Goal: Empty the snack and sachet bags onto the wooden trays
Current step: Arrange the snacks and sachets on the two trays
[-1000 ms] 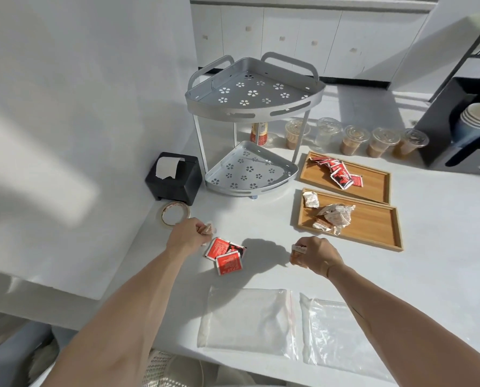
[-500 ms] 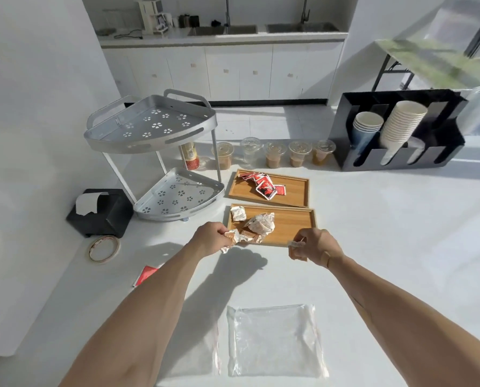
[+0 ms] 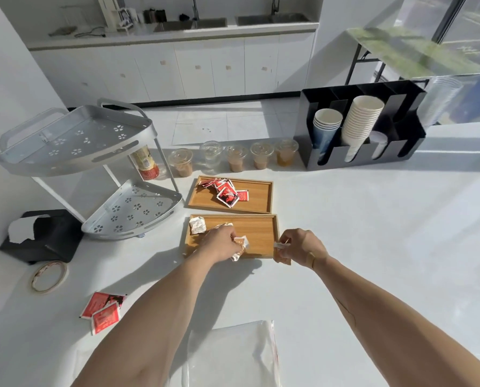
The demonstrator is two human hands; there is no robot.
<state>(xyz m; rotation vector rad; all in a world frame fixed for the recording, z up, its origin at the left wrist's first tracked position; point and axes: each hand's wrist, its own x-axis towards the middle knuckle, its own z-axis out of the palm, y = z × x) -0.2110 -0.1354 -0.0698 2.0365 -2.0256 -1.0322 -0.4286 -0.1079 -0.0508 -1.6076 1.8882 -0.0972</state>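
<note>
Two wooden trays lie side by side on the white counter. The far tray (image 3: 257,195) holds several red sachets (image 3: 227,191). The near tray (image 3: 261,229) holds silver-wrapped snacks (image 3: 197,225). My left hand (image 3: 220,244) is over the near tray's front part and pinches a wrapped snack (image 3: 240,247). My right hand (image 3: 303,247) hovers at that tray's front right corner and pinches another snack (image 3: 282,251). A few red sachets (image 3: 103,310) lie loose on the counter at the left. A flat clear bag (image 3: 230,356) lies at the near edge.
A grey two-tier corner rack (image 3: 88,163) stands at the left, with a black tissue box (image 3: 46,237) and a tape roll (image 3: 48,276) near it. Lidded drink cups (image 3: 234,157) line the back. A black cup holder (image 3: 361,129) stands at the back right.
Both hands moved from the loose sachets and bags up to the near tray, each carrying a snack. The view swung right and up.
</note>
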